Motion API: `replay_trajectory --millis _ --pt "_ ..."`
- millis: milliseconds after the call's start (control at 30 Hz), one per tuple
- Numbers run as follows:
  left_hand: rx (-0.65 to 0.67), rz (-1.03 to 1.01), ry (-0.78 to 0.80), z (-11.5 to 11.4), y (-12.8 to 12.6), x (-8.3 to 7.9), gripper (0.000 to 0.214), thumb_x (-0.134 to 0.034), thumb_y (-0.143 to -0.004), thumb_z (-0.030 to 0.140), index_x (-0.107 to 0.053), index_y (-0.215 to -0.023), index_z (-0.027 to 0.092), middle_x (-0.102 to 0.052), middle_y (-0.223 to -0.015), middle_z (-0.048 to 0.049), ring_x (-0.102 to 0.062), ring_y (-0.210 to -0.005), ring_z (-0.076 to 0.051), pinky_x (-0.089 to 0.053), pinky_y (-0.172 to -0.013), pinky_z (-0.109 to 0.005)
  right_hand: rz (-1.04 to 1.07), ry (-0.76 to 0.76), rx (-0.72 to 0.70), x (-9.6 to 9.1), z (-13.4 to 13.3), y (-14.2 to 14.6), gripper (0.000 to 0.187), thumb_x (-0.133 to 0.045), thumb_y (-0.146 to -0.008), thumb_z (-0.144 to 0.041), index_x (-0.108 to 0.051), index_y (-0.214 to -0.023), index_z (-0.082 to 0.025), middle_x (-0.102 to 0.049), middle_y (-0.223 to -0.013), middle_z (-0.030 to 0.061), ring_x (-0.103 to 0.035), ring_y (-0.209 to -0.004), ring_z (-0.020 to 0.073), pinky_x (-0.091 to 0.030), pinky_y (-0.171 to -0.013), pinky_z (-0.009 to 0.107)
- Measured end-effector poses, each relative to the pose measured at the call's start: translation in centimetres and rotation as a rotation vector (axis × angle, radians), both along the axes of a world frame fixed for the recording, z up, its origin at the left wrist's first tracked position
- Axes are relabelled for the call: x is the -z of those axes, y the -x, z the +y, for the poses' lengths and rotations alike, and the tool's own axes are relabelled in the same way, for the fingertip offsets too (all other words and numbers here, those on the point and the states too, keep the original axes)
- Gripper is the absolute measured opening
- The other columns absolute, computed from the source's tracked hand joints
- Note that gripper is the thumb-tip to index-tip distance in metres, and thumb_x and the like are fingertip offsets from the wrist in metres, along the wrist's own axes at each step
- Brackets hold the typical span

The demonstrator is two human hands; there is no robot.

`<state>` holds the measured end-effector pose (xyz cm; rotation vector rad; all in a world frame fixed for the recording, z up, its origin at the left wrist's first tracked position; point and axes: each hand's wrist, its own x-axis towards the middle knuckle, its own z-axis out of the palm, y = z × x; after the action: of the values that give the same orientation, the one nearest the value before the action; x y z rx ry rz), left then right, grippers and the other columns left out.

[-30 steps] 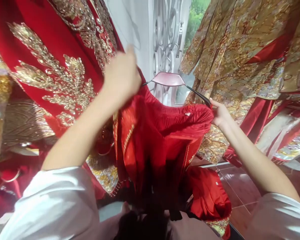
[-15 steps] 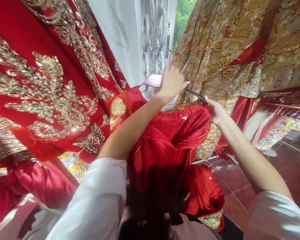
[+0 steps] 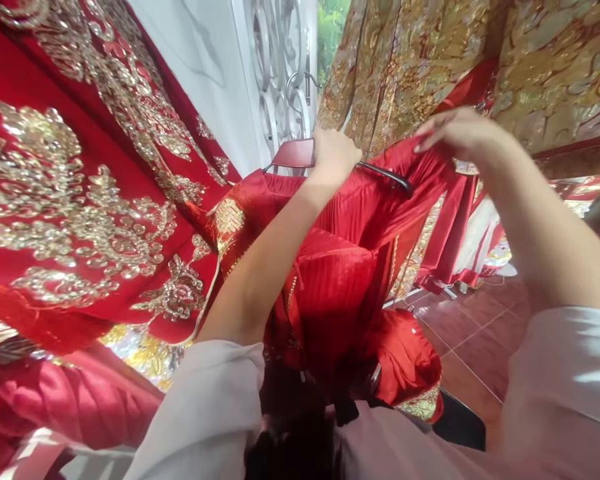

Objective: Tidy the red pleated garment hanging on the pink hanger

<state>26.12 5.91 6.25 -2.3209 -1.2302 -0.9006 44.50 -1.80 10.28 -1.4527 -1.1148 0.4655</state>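
Observation:
A plain red pleated garment [image 3: 340, 267] hangs in front of me on a hanger [image 3: 295, 152] with a dark pink centre pad, black arms and a metal hook. My left hand [image 3: 335, 155] is closed around the middle of the hanger, just right of the pad. My right hand [image 3: 457, 132] is raised at the hanger's right end, fingers curled and pinching the red cloth at the garment's top edge. Both of my arms wear white sleeves.
A red robe with heavy gold embroidery [image 3: 80, 200] hangs close on the left. Gold brocade robes [image 3: 420, 67] hang on the right. Behind stand a white wall and a white ornamental door grille [image 3: 275, 73]. Reddish floor tiles [image 3: 470, 333] show at lower right.
My left hand went from the garment's left shoulder to the hanger's centre and gripped it. My right hand left the hanger's right tip and rose, lifting the red cloth there.

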Motion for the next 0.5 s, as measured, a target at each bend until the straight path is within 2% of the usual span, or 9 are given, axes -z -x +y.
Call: replay_trajectory --millis 67,133,167,200,233,267,300,400,500 --pt "-0.037 -0.009 0.01 -0.3 -0.2 -0.1 0.031 -0.042 -0.089 0.016 -0.069 -0.094 0.002 -0.067 -0.099 -0.0178 -0.057 -0.101 -0.031 -0.034 -0.087 -0.047 -0.335 -0.109 0.06 -2.7 -1.0 2.3 0.034 -0.067 -0.06 0.001 -0.066 -0.093 0.001 -0.043 -0.046 -0.01 -0.039 -0.049 -0.0018 -0.03 -0.057 0.018" --pt "-0.078 0.027 0.037 -0.7 -0.2 -0.3 0.032 -0.04 -0.089 0.013 -0.069 -0.097 0.002 -0.067 -0.102 -0.0166 -0.057 -0.102 -0.03 -0.034 -0.087 -0.045 -0.764 -0.273 0.137 -3.0 -2.7 5.8 0.023 -0.065 -0.066 -0.003 -0.068 -0.089 -0.003 -0.042 -0.055 -0.007 -0.045 -0.06 0.0025 -0.037 -0.067 0.025" --pt "-0.094 0.053 0.059 -0.8 -0.2 -0.3 0.032 -0.039 -0.089 0.012 -0.069 -0.097 0.004 -0.067 -0.103 -0.0155 -0.057 -0.102 -0.028 -0.034 -0.087 -0.044 -0.965 -0.331 0.162 -2.0 -3.6 7.9 0.021 -0.06 -0.07 -0.002 -0.069 -0.089 -0.005 -0.047 -0.063 -0.0026 -0.052 -0.071 0.0089 -0.041 -0.074 0.03" --pt "-0.106 0.076 0.085 -0.9 -0.1 -0.3 0.034 -0.037 -0.089 0.011 -0.07 -0.096 0.005 -0.067 -0.103 -0.0142 -0.057 -0.102 -0.025 -0.034 -0.088 -0.042 -1.151 -0.295 0.203 -0.4 -4.3 9.9 0.026 -0.054 -0.073 0.0 -0.068 -0.093 -0.006 -0.055 -0.074 0.0037 -0.058 -0.084 0.0191 -0.043 -0.081 0.037" --pt "-0.113 0.089 0.097 -1.0 0.0 -0.2 0.035 -0.036 -0.089 0.012 -0.07 -0.096 0.007 -0.068 -0.103 -0.0135 -0.056 -0.102 -0.023 -0.034 -0.088 -0.041 -1.25 -0.148 0.232 1.7 -5.0 11.9 0.031 -0.049 -0.077 -0.002 -0.065 -0.104 -0.005 -0.058 -0.079 0.0101 -0.06 -0.088 0.0277 -0.046 -0.079 0.044" --pt "-0.112 0.09 0.095 -1.1 0.2 0.0 0.036 -0.035 -0.089 0.013 -0.07 -0.096 0.007 -0.068 -0.102 -0.0136 -0.056 -0.102 -0.023 -0.034 -0.089 -0.041 -1.32 0.03 0.166 4.1 -5.4 13.6 0.038 -0.039 -0.084 -0.003 -0.06 -0.116 -0.004 -0.06 -0.081 0.0151 -0.062 -0.086 0.031 -0.049 -0.074 0.047" --pt "-0.104 0.082 0.08 -1.1 0.4 0.2 0.036 -0.035 -0.09 0.015 -0.069 -0.096 0.007 -0.067 -0.103 -0.0145 -0.054 -0.103 -0.023 -0.033 -0.091 -0.041 -1.303 0.141 0.145 6.5 -5.6 14.9 0.043 -0.03 -0.087 -0.002 -0.055 -0.122 -0.005 -0.061 -0.085 0.019 -0.063 -0.084 0.0307 -0.051 -0.069 0.045" --pt "0.008 0.08 0.014 -1.2 1.5 0.5 0.035 -0.037 -0.091 0.02 -0.068 -0.102 0.008 -0.064 -0.11 -0.0176 -0.05 -0.11 -0.028 -0.029 -0.096 -0.046 -1.305 0.168 0.017 12.3 -5.5 16.6 0.044 -0.023 -0.088 -0.001 -0.052 -0.12 -0.007 -0.059 -0.099 0.0244 -0.064 -0.083 0.0264 -0.052 -0.064 0.036" --pt "0.221 0.108 -0.007 -2.1 4.2 -0.2 0.038 -0.037 -0.09 0.021 -0.06 -0.12 0.018 -0.055 -0.126 -0.0122 -0.046 -0.119 -0.027 -0.028 -0.101 -0.044 -1.338 0.262 -0.166 14.1 -5.4 15.8 0.038 -0.036 -0.088 -0.007 -0.046 -0.125 -0.007 -0.059 -0.104 0.0229 -0.065 -0.08 0.0245 -0.05 -0.064 0.033"
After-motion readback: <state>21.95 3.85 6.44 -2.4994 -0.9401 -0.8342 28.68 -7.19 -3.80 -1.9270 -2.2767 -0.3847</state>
